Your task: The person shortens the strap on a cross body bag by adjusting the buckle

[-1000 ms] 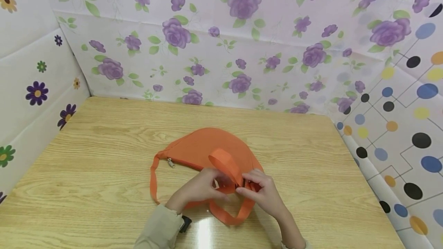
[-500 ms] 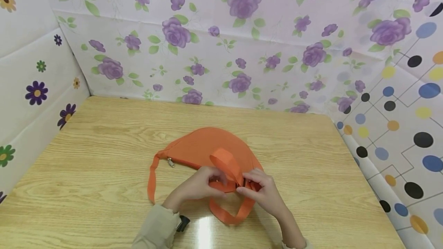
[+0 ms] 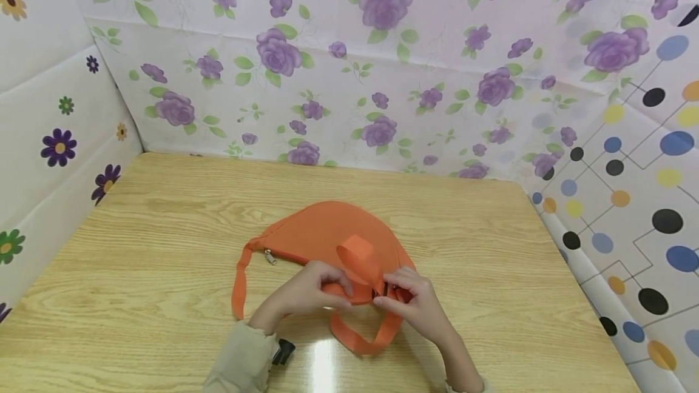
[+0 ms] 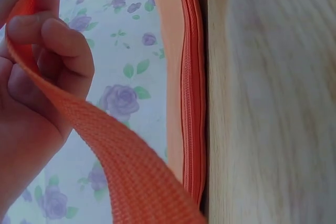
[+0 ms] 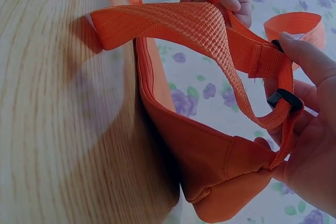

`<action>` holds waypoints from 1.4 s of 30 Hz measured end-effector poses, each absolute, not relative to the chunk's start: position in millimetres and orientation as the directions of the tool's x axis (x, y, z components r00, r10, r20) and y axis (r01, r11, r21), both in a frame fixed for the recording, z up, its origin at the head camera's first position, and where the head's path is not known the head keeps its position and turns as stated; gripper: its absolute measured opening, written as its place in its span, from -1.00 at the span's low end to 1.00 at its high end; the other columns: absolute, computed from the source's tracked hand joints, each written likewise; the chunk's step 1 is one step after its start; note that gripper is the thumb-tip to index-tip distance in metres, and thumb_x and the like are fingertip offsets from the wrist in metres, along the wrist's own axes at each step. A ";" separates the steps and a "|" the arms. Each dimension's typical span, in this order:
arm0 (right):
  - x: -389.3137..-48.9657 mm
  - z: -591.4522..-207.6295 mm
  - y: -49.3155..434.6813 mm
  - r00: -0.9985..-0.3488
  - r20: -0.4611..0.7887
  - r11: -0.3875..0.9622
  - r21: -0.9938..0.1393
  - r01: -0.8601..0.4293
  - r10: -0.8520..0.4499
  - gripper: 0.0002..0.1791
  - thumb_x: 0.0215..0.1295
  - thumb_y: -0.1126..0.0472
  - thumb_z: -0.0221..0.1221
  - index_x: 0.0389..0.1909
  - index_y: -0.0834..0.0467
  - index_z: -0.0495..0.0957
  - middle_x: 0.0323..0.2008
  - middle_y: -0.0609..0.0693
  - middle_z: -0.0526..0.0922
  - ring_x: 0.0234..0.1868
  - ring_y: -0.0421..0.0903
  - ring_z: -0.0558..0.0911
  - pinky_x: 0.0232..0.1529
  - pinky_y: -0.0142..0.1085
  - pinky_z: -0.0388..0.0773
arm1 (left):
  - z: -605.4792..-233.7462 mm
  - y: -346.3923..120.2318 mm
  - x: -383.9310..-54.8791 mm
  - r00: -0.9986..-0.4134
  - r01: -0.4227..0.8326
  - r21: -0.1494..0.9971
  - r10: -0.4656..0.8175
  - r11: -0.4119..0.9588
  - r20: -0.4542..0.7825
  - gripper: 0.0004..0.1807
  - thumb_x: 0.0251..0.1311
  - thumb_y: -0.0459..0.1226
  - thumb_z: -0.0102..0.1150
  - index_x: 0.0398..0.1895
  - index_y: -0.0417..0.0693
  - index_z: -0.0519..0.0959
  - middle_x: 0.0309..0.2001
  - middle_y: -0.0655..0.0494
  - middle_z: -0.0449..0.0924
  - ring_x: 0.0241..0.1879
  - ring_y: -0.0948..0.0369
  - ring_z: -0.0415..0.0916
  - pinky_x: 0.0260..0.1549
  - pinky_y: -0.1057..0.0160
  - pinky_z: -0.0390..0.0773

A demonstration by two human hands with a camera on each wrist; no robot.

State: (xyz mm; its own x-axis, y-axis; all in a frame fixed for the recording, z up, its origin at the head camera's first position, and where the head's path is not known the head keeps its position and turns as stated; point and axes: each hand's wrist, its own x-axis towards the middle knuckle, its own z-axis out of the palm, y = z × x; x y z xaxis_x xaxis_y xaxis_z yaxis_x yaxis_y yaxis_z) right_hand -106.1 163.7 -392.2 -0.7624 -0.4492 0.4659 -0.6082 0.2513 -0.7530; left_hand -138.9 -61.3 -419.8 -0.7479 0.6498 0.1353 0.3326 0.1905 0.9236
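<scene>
An orange waist bag (image 3: 322,229) lies on the table with its zip edge toward me. My right hand (image 3: 415,302) pinches the black strap slider (image 5: 287,99) at the bag's right end, thumb on one side and fingers on the other. The orange webbing strap (image 4: 113,142) runs through my left hand (image 4: 58,61), its fingers curled round it. In the head view my left hand (image 3: 308,293) is over the bag's front edge, left of the slider. A strap loop (image 3: 360,253) stands up above the slider. Another strap loop (image 3: 357,341) hangs toward me below the hands.
A black side-release buckle (image 3: 283,352) lies beside the left sleeve (image 3: 240,356). The zip pull (image 3: 270,256) is at the bag's left end. Flower-printed sheets (image 3: 327,77) stand behind the wooden table (image 3: 164,217), and a dotted sheet (image 3: 628,217) is on the right.
My left hand has drawn slightly left, away from the right hand, along the strap. The upright loop has shrunk and shifted right. The right hand stays at the slider.
</scene>
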 end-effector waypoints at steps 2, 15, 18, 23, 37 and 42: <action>-105.8 -392.2 163.9 -0.767 0.459 0.259 -0.754 -0.603 -0.448 -0.81 -0.13 0.50 0.30 -0.47 0.26 0.53 -0.60 0.10 0.39 -0.58 -0.03 0.29 -0.63 -0.26 0.23 | -418.3 -62.3 -138.0 -0.755 0.320 0.927 0.643 0.195 0.126 -0.91 -0.06 -0.28 0.33 -0.47 -0.07 0.61 -0.45 0.23 0.57 -0.55 0.34 0.26 -0.52 0.40 0.31; -106.0 -392.6 163.2 -0.773 0.453 0.265 -0.758 -0.596 -0.444 -0.80 -0.14 0.49 0.31 -0.49 0.23 0.53 -0.59 0.11 0.41 -0.58 -0.03 0.29 -0.63 -0.25 0.23 | -408.6 -68.9 -133.4 -0.766 0.293 0.941 0.631 0.169 0.125 -0.93 -0.07 -0.40 0.30 -0.48 -0.19 0.60 -0.50 0.13 0.56 -0.62 0.35 0.15 -0.57 0.42 0.25; -106.1 -393.0 163.1 -0.769 0.460 0.265 -0.753 -0.602 -0.444 -0.80 -0.15 0.50 0.31 -0.51 0.24 0.52 -0.60 0.08 0.40 -0.59 -0.03 0.29 -0.64 -0.25 0.24 | -414.6 -70.7 -135.5 -0.772 0.277 0.944 0.627 0.179 0.108 -0.92 -0.07 -0.37 0.31 -0.47 -0.15 0.61 -0.51 0.16 0.55 -0.63 0.35 0.12 -0.59 0.42 0.23; -106.0 -393.7 163.1 -0.767 0.464 0.266 -0.749 -0.607 -0.444 -0.79 -0.17 0.51 0.32 -0.50 0.24 0.53 -0.60 0.08 0.41 -0.58 -0.03 0.30 -0.63 -0.25 0.24 | -403.1 -72.4 -130.5 -0.769 0.273 0.947 0.630 0.168 0.110 -0.93 -0.07 -0.43 0.29 -0.48 -0.25 0.60 -0.46 0.03 0.58 -0.56 0.33 0.25 -0.51 0.40 0.32; -105.2 -391.9 164.1 -0.776 0.448 0.244 -0.773 -0.585 -0.444 -0.80 -0.13 0.49 0.31 -0.46 0.24 0.54 -0.51 0.10 0.45 -0.52 -0.02 0.31 -0.59 -0.25 0.26 | -415.8 -84.8 -135.0 -0.762 0.284 0.947 0.635 0.148 0.129 -0.94 -0.04 -0.36 0.29 -0.46 -0.14 0.62 -0.39 0.09 0.60 -0.44 0.32 0.37 -0.39 0.36 0.41; -104.8 -392.9 164.3 -0.775 0.446 0.233 -0.779 -0.583 -0.449 -0.81 -0.11 0.49 0.29 -0.43 0.25 0.54 -0.48 0.07 0.47 -0.50 -0.03 0.31 -0.60 -0.25 0.28 | -414.6 -88.1 -133.7 -0.765 0.286 0.942 0.634 0.175 0.114 -0.93 -0.04 -0.33 0.30 -0.45 -0.12 0.62 -0.38 0.10 0.60 -0.51 0.34 0.30 -0.44 0.37 0.38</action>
